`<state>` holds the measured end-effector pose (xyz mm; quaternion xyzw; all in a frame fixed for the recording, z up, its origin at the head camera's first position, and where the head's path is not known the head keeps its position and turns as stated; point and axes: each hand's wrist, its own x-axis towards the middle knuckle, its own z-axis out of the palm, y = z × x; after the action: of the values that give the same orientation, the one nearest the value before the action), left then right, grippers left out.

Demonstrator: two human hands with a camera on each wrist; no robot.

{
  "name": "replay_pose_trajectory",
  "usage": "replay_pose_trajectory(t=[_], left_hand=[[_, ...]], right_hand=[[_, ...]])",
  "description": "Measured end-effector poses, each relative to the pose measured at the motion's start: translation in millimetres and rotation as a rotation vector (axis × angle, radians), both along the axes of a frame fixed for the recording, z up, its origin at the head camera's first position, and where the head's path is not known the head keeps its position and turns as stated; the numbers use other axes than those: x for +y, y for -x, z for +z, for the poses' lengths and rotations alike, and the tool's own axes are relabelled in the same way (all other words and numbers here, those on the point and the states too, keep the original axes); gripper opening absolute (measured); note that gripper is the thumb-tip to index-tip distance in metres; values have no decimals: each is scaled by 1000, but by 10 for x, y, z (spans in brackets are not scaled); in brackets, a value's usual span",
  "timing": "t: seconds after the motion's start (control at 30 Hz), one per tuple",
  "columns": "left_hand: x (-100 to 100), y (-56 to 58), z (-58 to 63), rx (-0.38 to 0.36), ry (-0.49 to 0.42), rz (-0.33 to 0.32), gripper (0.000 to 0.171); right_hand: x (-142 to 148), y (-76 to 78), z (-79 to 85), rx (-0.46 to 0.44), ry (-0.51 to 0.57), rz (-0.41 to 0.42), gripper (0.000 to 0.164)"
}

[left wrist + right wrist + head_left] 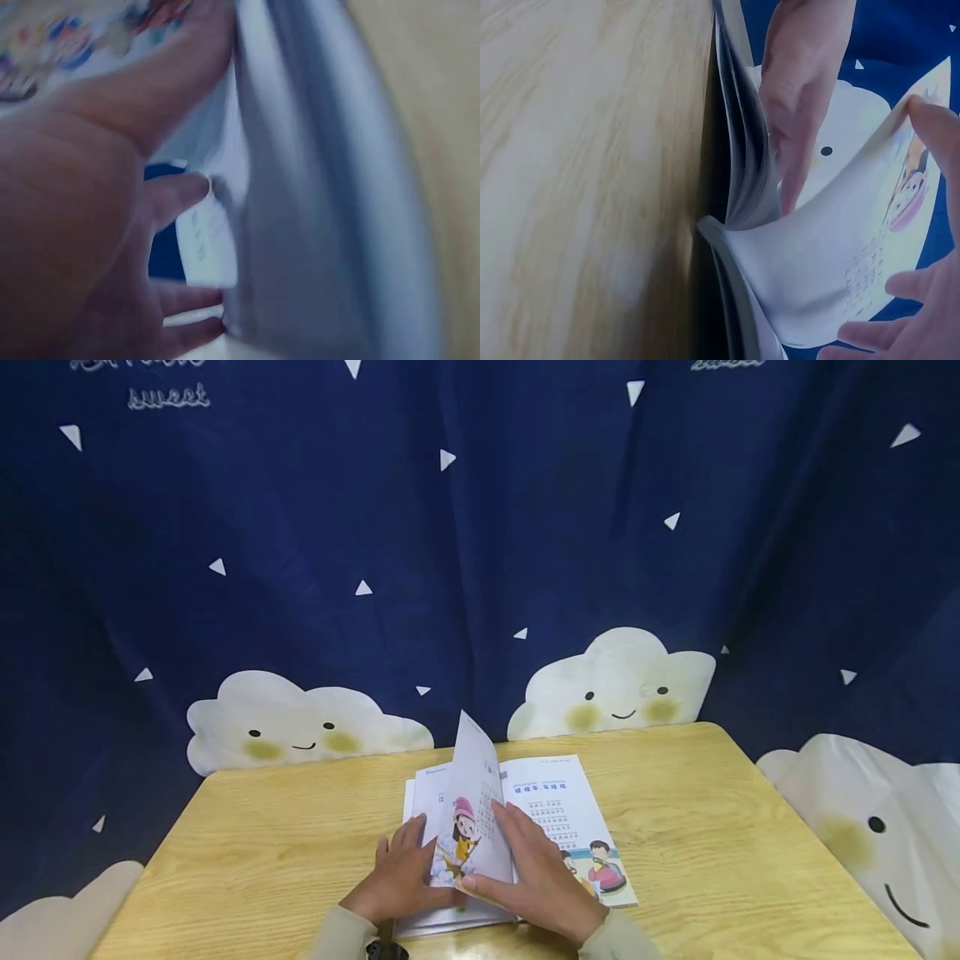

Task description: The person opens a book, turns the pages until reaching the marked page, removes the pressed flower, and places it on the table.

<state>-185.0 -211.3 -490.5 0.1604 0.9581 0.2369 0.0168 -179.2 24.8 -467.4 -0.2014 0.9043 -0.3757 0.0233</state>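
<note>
An opened picture book (546, 777) lies on the wooden table, showing Chinese text and colourful drawings. One leaf (474, 768) stands up from its middle, with a pink-hatted figure printed on it. My left hand (401, 877) rests over the left-hand pages, thumb stretched along the lower part and fingers apart. On the other side, my right hand (547, 885) touches the raised leaf; in the right wrist view its thumb (937, 131) lies at the leaf's edge while the other fingers stay spread beside the printed face. Blur softens the left wrist view, where the left thumb (161, 86) crosses a page.
The pale wooden table (277, 843) extends to both sides of the book. Behind it hangs a dark blue curtain (315, 510) with white triangles and smiling clouds. A black object (386, 950) sits at the left sleeve's cuff.
</note>
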Motion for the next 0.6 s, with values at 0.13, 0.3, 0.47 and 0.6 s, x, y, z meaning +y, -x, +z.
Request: replay_pose_trajectory(t=[0.13,0.3,0.47,0.6], left_hand=[[-180,64,64,-75,-169,-9,59],[-391,118,85,-280,-508,51,63],[-464,123,88,-330,-591,30,68],[-455,120,100,-314,-554,62,67]], right_hand=[[-24,-12,3,-4,-13,-16,107],[-75,-21,-14,24,-37,-20,108],[-143,-28,-41,39,-83,-24,109],[-199,-36,-62,70,-122,-36,110]])
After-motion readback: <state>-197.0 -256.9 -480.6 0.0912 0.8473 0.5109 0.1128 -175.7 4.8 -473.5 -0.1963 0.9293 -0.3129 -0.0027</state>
